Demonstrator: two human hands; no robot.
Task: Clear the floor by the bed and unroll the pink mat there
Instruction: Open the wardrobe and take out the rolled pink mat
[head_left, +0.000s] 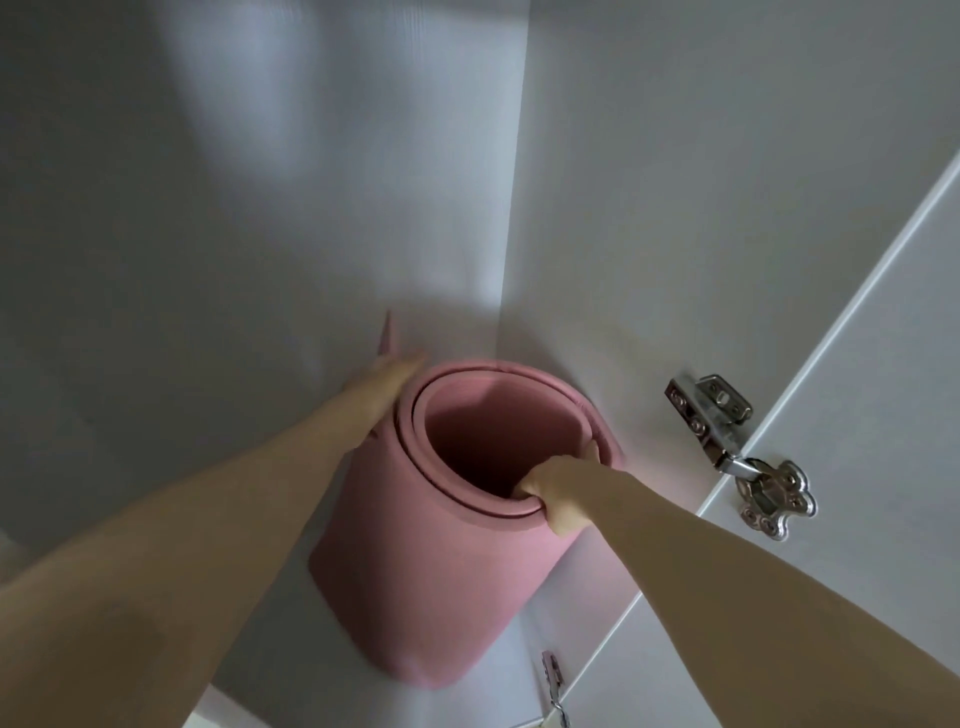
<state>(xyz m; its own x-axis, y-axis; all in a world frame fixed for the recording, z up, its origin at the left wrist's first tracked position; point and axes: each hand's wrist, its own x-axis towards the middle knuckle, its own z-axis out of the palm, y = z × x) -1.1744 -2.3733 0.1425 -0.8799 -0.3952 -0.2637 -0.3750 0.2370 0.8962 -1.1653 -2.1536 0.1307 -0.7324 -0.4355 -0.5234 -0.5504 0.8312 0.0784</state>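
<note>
Nearest the camera, two bare forearms are stretched forward into a white cupboard. The right hand (558, 491) is clamped on the near rim of the rolled pink foam mat (426, 571). Its fingers are curled over the edge into the hollow core, and the rest of the hand is pressed against the outer wrap. The left hand (392, 384) is laid against the roll's far left side. Its fingers look straight and flat on the foam, though blur softens them.

The mat is stood on end on the white cupboard floor (270, 649), wound in loose coils and tucked close into the corner where the white back panel (260, 208) meets the white side panel (675, 208). To the right, a silver metal hinge (727, 431) is fixed to the side panel and carries the open white door (857, 364).

The step in hand is judged to be fetching the mat out of storage. No bed or bedside floor is shown, so clearing and unrolling appear to lie ahead.

The next move calls for the roll to be lifted or tipped towards the body and drawn out past the hinge. The left hand would be needed round the outer wrap, since a pull on one rim alone could let the loose coils telescope or spring open.
</note>
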